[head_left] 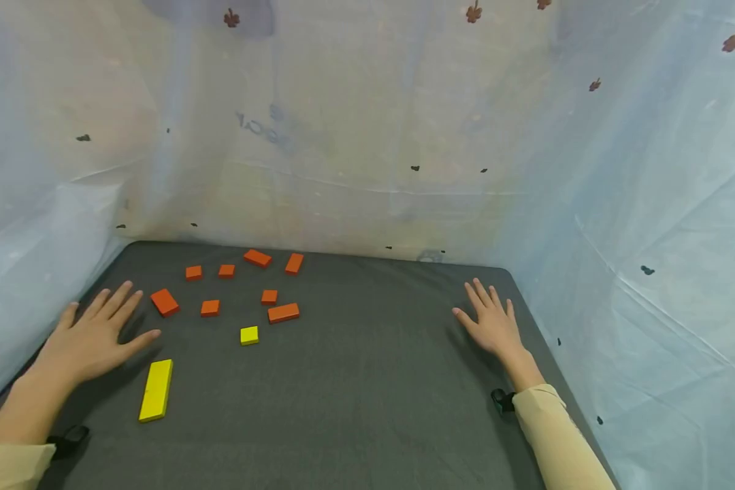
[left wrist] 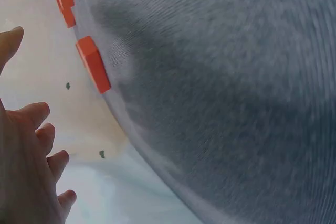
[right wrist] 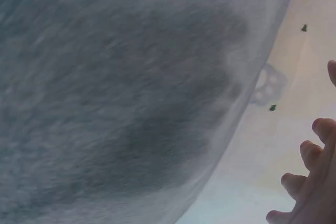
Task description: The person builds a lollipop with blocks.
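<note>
My left hand (head_left: 92,340) hovers palm down with spread fingers over the table's left side, holding nothing. Closest to it are a long yellow block (head_left: 156,390) and an orange block (head_left: 165,303), both apart from the fingers. A small yellow block (head_left: 249,335) lies farther right. Several more orange blocks, among them a longer one (head_left: 284,313) and a square one (head_left: 210,308), are scattered toward the back left. Over the right side, my right hand (head_left: 493,323) is also spread and holds nothing; its shadow falls on the cloth. In the left wrist view an orange block (left wrist: 93,64) shows beyond the hand.
A dark grey cloth covers the table (head_left: 367,381). Pale plastic sheeting (head_left: 355,136) with printed leaves hangs behind the table and along both sides. Each wrist wears a dark band with a small camera, such as the right wrist camera (head_left: 502,401).
</note>
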Motion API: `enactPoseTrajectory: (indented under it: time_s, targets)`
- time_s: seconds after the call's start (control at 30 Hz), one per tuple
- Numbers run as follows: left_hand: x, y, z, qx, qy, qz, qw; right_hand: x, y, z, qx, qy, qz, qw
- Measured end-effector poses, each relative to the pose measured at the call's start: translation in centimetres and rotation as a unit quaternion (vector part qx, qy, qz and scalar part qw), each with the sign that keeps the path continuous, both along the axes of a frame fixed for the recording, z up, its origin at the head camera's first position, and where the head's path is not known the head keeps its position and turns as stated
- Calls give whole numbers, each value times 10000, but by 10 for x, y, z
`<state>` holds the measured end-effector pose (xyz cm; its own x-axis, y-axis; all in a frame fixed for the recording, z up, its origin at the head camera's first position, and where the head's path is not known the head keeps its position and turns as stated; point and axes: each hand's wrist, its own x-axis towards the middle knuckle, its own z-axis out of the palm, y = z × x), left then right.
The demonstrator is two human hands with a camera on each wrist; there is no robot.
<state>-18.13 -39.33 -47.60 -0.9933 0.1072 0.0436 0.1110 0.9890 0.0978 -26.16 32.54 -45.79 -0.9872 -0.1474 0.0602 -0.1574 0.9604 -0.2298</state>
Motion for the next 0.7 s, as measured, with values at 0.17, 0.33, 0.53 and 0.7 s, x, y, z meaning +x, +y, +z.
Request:
enactPoseTrajectory:
  time_s: [0.17, 0.33, 0.53, 0.7]
  targets:
    - [6, 4, 7, -100, 304, -63, 9995, 0, -16, 11, -105, 441, 218, 9987]
    - [12, 10, 15, -111, 503, -308, 9982, -1, -41, 22, -142, 889, 533, 9945]
    - [23, 20, 17, 130, 538, -733, 9958, 1, -84, 39, -321, 1116, 1042, 9878]
    - [33, 25, 14, 338, 412, -968, 9939, 1, -122, 48, -481, 1250, 1674, 9767]
